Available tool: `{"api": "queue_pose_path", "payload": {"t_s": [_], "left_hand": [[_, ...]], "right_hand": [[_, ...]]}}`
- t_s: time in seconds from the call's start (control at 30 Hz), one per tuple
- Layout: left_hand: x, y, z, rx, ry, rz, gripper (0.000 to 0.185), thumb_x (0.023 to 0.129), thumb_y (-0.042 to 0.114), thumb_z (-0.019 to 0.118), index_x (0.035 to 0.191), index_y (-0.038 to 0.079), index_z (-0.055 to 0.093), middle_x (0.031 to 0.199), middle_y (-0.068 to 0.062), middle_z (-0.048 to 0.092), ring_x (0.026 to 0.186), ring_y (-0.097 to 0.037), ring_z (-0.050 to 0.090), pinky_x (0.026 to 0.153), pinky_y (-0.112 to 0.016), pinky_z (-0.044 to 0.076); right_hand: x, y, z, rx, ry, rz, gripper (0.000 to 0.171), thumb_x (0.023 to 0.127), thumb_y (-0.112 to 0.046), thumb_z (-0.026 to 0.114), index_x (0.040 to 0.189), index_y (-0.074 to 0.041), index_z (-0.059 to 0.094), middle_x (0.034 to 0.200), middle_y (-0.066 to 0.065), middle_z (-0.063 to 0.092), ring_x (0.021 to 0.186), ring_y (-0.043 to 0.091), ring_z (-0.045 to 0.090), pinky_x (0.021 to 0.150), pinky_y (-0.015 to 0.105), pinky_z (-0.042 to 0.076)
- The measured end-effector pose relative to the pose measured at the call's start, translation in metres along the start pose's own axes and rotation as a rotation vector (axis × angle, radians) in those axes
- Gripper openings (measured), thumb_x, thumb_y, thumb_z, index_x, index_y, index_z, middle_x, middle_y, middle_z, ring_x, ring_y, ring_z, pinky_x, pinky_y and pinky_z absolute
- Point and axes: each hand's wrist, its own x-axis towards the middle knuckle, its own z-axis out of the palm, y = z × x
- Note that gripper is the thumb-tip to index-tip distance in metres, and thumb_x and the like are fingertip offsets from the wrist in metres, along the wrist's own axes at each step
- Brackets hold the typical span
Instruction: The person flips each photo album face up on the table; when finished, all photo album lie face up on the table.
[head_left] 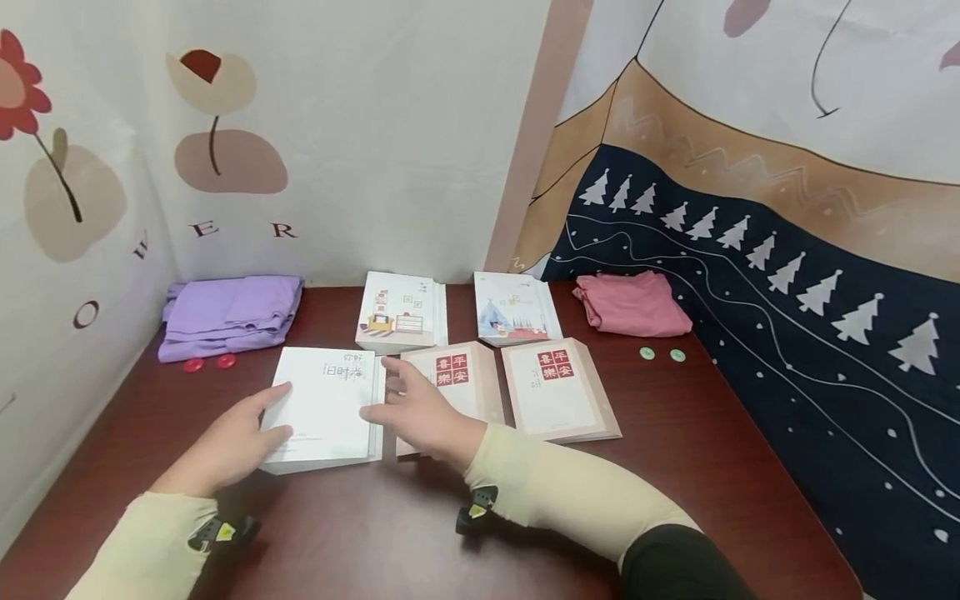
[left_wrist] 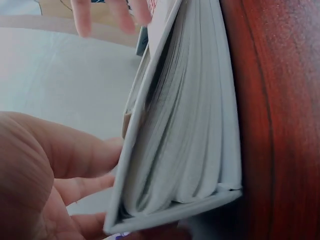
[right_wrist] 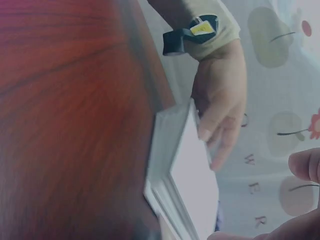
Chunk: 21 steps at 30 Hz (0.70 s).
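A thick white photo album (head_left: pixel 322 408) with dark lettering lies on the table in the head view, its loose page edges (left_wrist: pixel 185 110) showing between the covers in the left wrist view. At its left side is my left hand (head_left: pixel 228 437), thumb and forefinger touching the cover's edge with fingers extended. My right hand (head_left: pixel 427 412) is by the album's right side, fingers spread and the thumb near the cover's edge; whether the thumb touches cannot be told. Behind that hand, a beige album with red square characters (head_left: pixel 453 375) is partly hidden.
A second beige album (head_left: pixel 558 400) lies to the right. Two illustrated albums (head_left: pixel 401 308) (head_left: pixel 513 304) lie farther back. Folded purple cloth (head_left: pixel 232 312) and red discs (head_left: pixel 193 365) are at left, folded pink cloth (head_left: pixel 633 304) and green discs (head_left: pixel 647 353) at right. Printed curtains border the table (head_left: pixel 675 467).
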Motion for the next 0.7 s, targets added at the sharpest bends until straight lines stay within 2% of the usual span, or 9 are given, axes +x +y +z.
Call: {"api": "queue_pose_path", "payload": {"t_s": [0.13, 0.23, 0.37, 0.5, 0.6, 0.7], "left_hand": [[0.0, 0.01, 0.002, 0.023, 0.123, 0.065, 0.069, 0.1, 0.018, 0.065, 0.155, -0.012, 0.038, 0.151, -0.045, 0.038, 0.138, -0.062, 0.037, 0.11, -0.076, 0.033], [0.001, 0.026, 0.007, -0.008, 0.224, 0.123, 0.064, 0.1, 0.018, 0.065, 0.154, -0.009, 0.043, 0.151, -0.041, 0.04, 0.139, -0.059, 0.039, 0.11, -0.074, 0.034], [0.004, 0.052, 0.018, -0.093, 0.275, 0.208, 0.059, 0.099, 0.014, 0.068, 0.151, -0.006, 0.049, 0.15, -0.036, 0.046, 0.137, -0.055, 0.045, 0.109, -0.071, 0.038], [0.007, 0.074, 0.037, -0.237, 0.223, 0.246, 0.056, 0.1, 0.009, 0.067, 0.151, -0.005, 0.049, 0.15, -0.033, 0.048, 0.137, -0.053, 0.048, 0.109, -0.068, 0.044], [0.012, 0.089, 0.052, -0.348, 0.121, 0.233, 0.056, 0.103, 0.008, 0.064, 0.154, -0.005, 0.045, 0.156, -0.033, 0.042, 0.142, -0.054, 0.043, 0.114, -0.065, 0.042], [0.018, 0.102, 0.063, -0.425, 0.019, 0.188, 0.057, 0.105, 0.01, 0.06, 0.156, -0.005, 0.04, 0.162, -0.033, 0.037, 0.149, -0.053, 0.038, 0.12, -0.061, 0.036]], "right_hand": [[-0.008, -0.004, -0.024, -0.094, 0.018, -0.022, 0.08, 0.094, -0.026, 0.079, 0.162, -0.014, 0.04, 0.158, 0.027, 0.047, 0.145, 0.041, 0.05, 0.116, 0.049, 0.046], [-0.015, -0.005, -0.043, -0.133, 0.056, -0.035, 0.08, 0.094, -0.03, 0.08, 0.162, -0.016, 0.041, 0.158, 0.026, 0.048, 0.144, 0.041, 0.051, 0.115, 0.051, 0.047], [-0.022, -0.004, -0.069, -0.128, 0.108, -0.042, 0.081, 0.093, -0.027, 0.08, 0.162, -0.016, 0.04, 0.158, 0.024, 0.046, 0.144, 0.041, 0.049, 0.114, 0.053, 0.047], [-0.028, 0.001, -0.089, -0.157, 0.133, -0.011, 0.083, 0.093, -0.029, 0.081, 0.163, -0.017, 0.037, 0.161, 0.023, 0.042, 0.148, 0.043, 0.044, 0.118, 0.055, 0.043], [-0.033, 0.007, -0.1, -0.199, 0.146, 0.024, 0.085, 0.093, -0.032, 0.081, 0.164, -0.018, 0.036, 0.163, 0.022, 0.041, 0.15, 0.044, 0.041, 0.121, 0.055, 0.039], [-0.038, 0.012, -0.109, -0.205, 0.154, 0.044, 0.087, 0.093, -0.032, 0.081, 0.165, -0.017, 0.034, 0.165, 0.022, 0.038, 0.152, 0.045, 0.039, 0.123, 0.056, 0.036]]}}
